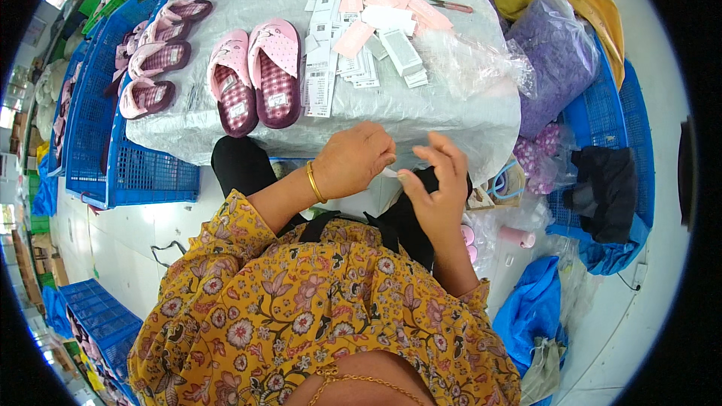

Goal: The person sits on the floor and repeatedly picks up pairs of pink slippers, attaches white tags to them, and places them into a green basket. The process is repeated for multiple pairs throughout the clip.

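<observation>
Now, hands: left hand (359, 156) and right hand (436, 180) pinch a small white tag (389, 172) between fingertips, close for handling.
Beyond hands: pink slippers (256, 79) paired beside loose tags (361, 37) on worktop (421, 116).

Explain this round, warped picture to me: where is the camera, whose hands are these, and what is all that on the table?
The camera sits on a person's head and looks down, so the view bends at the rim. No machine here: the left hand and right hand are the wearer's own. Between their fingertips they pinch a small white tag; each grip is closed on it. Ahead is a table covered in grey plastic sheeting. On it lie a pair of pink slippers and piles of white and pink paper tags. More slippers lie at the left over blue crates. A purple bag rests at the right.
</observation>
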A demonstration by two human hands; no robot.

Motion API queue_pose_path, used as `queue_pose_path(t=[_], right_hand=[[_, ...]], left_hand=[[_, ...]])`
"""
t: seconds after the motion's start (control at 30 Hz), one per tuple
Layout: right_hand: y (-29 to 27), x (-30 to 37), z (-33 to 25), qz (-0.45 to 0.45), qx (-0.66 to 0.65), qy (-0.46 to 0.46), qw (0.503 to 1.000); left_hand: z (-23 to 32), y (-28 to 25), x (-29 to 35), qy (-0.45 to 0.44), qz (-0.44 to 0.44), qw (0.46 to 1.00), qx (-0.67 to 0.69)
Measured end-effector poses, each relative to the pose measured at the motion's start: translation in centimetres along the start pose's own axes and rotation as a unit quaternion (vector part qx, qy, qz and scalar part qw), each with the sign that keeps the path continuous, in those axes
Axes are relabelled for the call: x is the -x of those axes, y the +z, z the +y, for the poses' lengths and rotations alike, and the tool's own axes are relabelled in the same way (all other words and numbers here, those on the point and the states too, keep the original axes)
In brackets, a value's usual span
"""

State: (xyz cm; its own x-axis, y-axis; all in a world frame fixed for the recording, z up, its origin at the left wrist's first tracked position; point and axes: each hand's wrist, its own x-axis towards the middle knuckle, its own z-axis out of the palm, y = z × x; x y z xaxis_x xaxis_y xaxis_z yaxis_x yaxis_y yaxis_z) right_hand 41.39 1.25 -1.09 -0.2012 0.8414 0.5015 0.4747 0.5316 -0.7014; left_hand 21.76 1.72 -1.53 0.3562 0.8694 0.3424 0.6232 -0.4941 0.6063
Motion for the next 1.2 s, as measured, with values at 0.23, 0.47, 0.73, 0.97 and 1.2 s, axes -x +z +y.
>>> queue_pose_path(t=[0.23,0.47,0.73,0.97,1.2], right_hand=[[2.4,-0.1,1.9,-0.109,-0.225,0.229,0.941],[3.4,-0.5,3.3,-0.136,-0.336,0.327,0.873],[3.8,-0.4,4.2,-0.088,-0.393,0.308,0.862],[3.8,0.2,5.1,-0.106,-0.399,0.303,0.859],[3.5,0.8,5.5,-0.102,-0.411,0.322,0.847]], left_hand=[[-0.9,0.0,-0.2,-0.043,0.004,0.998,0.044],[-2.3,-0.7,-1.9,-0.098,0.033,0.991,0.085],[-10.9,-5.8,-6.8,-0.174,0.147,0.973,-0.034],[-10.6,-4.7,-8.3,-0.134,0.055,0.984,-0.1],[-10.9,-7.2,-8.7,-0.136,-0.014,0.973,-0.188]])
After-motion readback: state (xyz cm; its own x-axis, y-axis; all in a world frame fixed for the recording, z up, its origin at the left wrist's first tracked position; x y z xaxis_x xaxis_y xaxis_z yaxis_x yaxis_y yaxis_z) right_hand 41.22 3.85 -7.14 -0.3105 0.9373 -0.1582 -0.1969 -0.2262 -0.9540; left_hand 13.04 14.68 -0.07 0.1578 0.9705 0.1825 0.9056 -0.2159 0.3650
